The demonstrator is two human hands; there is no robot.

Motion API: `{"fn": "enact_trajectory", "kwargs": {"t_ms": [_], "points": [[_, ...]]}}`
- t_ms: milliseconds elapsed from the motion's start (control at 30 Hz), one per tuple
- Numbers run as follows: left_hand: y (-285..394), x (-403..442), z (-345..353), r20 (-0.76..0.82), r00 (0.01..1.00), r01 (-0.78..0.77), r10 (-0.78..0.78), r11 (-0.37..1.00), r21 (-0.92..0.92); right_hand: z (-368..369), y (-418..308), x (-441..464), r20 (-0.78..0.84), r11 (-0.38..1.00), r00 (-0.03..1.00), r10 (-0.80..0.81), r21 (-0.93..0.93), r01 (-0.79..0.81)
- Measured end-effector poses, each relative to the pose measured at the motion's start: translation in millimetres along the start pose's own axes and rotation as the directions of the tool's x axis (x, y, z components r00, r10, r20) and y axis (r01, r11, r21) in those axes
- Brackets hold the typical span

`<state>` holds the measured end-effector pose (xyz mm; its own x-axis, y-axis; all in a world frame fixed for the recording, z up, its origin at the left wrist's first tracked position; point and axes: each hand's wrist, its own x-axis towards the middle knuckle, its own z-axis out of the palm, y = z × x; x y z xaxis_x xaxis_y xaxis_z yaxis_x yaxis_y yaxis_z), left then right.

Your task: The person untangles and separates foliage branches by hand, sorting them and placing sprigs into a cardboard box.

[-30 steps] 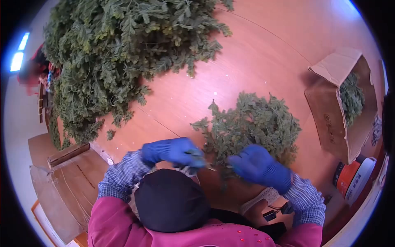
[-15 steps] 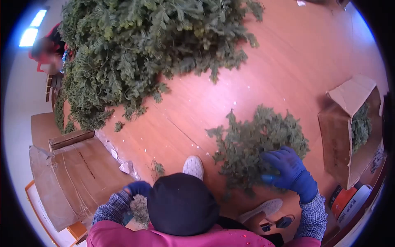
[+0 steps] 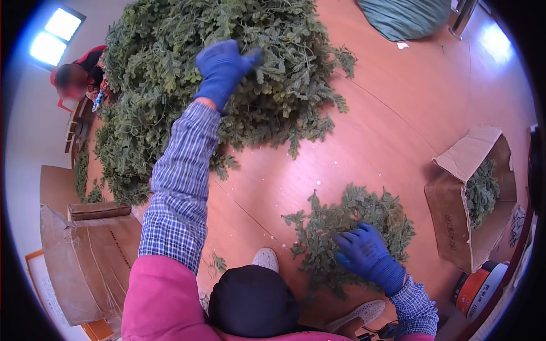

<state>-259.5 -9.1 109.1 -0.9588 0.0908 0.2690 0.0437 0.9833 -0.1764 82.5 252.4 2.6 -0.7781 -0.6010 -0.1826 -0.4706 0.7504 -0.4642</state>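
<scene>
My left hand (image 3: 222, 71), in a blue knit glove, is stretched out over the large heap of green artificial foliage (image 3: 170, 96) at the upper left. Its thumb stands apart from the fingers, and nothing shows in it. Nearer to me, a smaller pile of the same sprigs (image 3: 324, 233) lies on the reddish-brown surface. Over the right side of this pile is my right hand (image 3: 367, 256), also gloved in blue, with fingers apart and touching or just above the sprigs.
An open cardboard box (image 3: 455, 210) with foliage inside stands at the right, by an orange-and-white round object (image 3: 480, 290). More cardboard (image 3: 96, 256) is at the left. Another person (image 3: 79, 77) is at the upper left. A green sack (image 3: 406, 17) lies at the top.
My left hand has moved from low beside my body up and forward to the large heap. My right hand stays at the small pile. The view has shifted, bringing in the green sack.
</scene>
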Motion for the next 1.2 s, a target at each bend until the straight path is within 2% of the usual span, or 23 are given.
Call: {"fn": "enact_trajectory", "kwargs": {"t_ms": [33, 100, 133, 200, 267, 333, 400, 467, 500, 533, 567, 633, 667, 767, 833, 900, 933, 967, 1000, 1033, 1100, 1133, 1200], "points": [[-1.8, 2.1, 7.3, -0.007, 1.000, -0.002, 0.002, 1.000, 0.003, 2.4, -1.2, 1.5, 0.001, 0.999, 1.000, -0.019, -0.030, 0.019], [-11.9, 2.3, 39.5, -0.040, 0.998, -0.044, 0.038, 0.987, -0.155, 1.6, -1.7, 1.1, -0.004, 0.998, 0.999, -0.032, -0.058, 0.032], [-18.9, -12.2, 41.3, -0.065, 0.997, 0.005, -0.029, 0.937, -0.349, -0.2, -2.0, -0.1, -0.011, 0.998, 0.999, -0.034, -0.056, 0.033], [-35.3, -59.6, 29.6, 0.016, 0.994, 0.091, -0.108, 0.747, -0.658, -3.3, -1.5, -5.2, -0.017, 0.999, 1.000, -0.026, -0.040, 0.025], [-66.9, -110.8, 52.2, -0.015, 0.998, 0.023, -0.059, 0.590, -0.807, -8.6, 1.4, -9.8, 0.021, 0.999, 1.000, -0.007, -0.049, 0.008], [-76.3, -167.3, 63.3, 0.181, 0.983, 0.179, -0.016, 0.257, -0.950, -11.3, 5.5, -12.2, 0.022, 0.999, 1.000, 0.003, -0.041, -0.002], [-82.8, -210.0, 75.1, 0.158, 0.987, 0.148, 0.008, 0.295, -0.944, -9.0, 5.8, -9.7, 0.040, 1.000, 0.999, 0.014, -0.025, -0.013], [-83.2, -245.6, 70.1, 0.134, 0.991, 0.118, 0.027, 0.323, -0.939, -8.1, 8.9, -0.7, -0.059, 1.000, 0.998, 0.011, -0.025, -0.012], [-79.4, -256.2, 54.9, 0.400, 0.914, 0.381, 0.069, 0.193, -0.904, -9.0, 9.9, 6.0, -0.045, 1.000, 0.999, 0.011, -0.021, -0.012], [-74.4, -261.0, 43.2, 0.623, 0.768, 0.619, 0.149, 0.076, -0.782, -10.1, 9.5, 14.6, -0.199, 0.999, 0.980, -0.004, 0.032, 0.010], [-68.8, -264.1, 36.0, 0.635, 0.757, 0.632, 0.152, 0.075, -0.771, -10.8, 8.3, 23.3, -0.347, 0.996, 0.938, -0.005, 0.086, 0.037], [-58.5, -270.1, 28.9, 0.532, 0.748, 0.579, 0.397, 0.003, -0.815, -14.0, 9.5, 46.7, -0.468, 0.967, 0.884, -0.003, 0.223, 0.121], [-56.2, -275.8, 34.5, 0.488, 0.761, 0.559, 0.426, -0.050, -0.828, -10.6, 13.0, 58.2, -0.533, 0.958, 0.846, -0.020, 0.232, 0.168], [-51.3, -274.2, 27.5, 0.515, 0.635, 0.672, 0.575, -0.084, -0.735, -23.5, 12.7, 88.0, -0.607, 0.943, 0.793, -0.051, 0.232, 0.238], [-45.9, -272.5, 27.4, 0.505, 0.600, 0.693, 0.621, -0.088, -0.715, -23.7, 18.3, 106.5, -0.623, 0.940, 0.780, -0.066, 0.224, 0.259], [-38.3, -268.8, 27.8, 0.381, 0.605, 0.649, 0.700, -0.156, -0.745, 0.2, 30.0, 125.6, -0.523, 0.814, 0.828, -0.203, 0.380, 0.440], [-35.3, -266.8, 29.5, 0.378, 0.600, 0.650, 0.705, -0.154, -0.744, 6.4, 29.7, 128.4, -0.411, 0.685, 0.888, -0.204, 0.588, 0.430], [-32.8, -264.8, 31.3, 0.358, 0.613, 0.622, 0.705, -0.151, -0.769, 6.5, 32.9, 129.3, -0.413, 0.687, 0.889, -0.198, 0.588, 0.427], [-31.1, -262.2, 33.0, 0.337, 0.626, 0.592, 0.703, -0.147, -0.793, 2.7, 35.9, 131.6, -0.183, 0.546, 0.965, -0.187, 0.797, 0.257], [-29.9, -258.8, 31.2, 0.338, 0.623, 0.593, 0.705, -0.145, -0.792, -0.9, 36.3, 131.8, 0.057, 0.380, 0.974, -0.221, 0.924, 0.032], [-26.1, -248.3, 20.2, 0.503, 0.499, 0.628, 0.706, 0.107, -0.771, -3.6, 37.5, 124.2, 0.073, 0.324, 0.985, -0.154, 0.946, -0.019], [-24.6, -240.3, 16.4, 0.528, 0.423, 0.574, 0.736, 0.233, -0.785, -2.5, 42.6, 123.8, 0.043, 0.373, 0.987, -0.154, 0.927, 0.018], [-15.7, -238.3, 17.6, 0.501, 0.460, 0.572, 0.733, 0.187, -0.799, -0.4, 47.5, 124.5, 0.013, 0.414, 0.988, -0.151, 0.909, 0.051]]}}
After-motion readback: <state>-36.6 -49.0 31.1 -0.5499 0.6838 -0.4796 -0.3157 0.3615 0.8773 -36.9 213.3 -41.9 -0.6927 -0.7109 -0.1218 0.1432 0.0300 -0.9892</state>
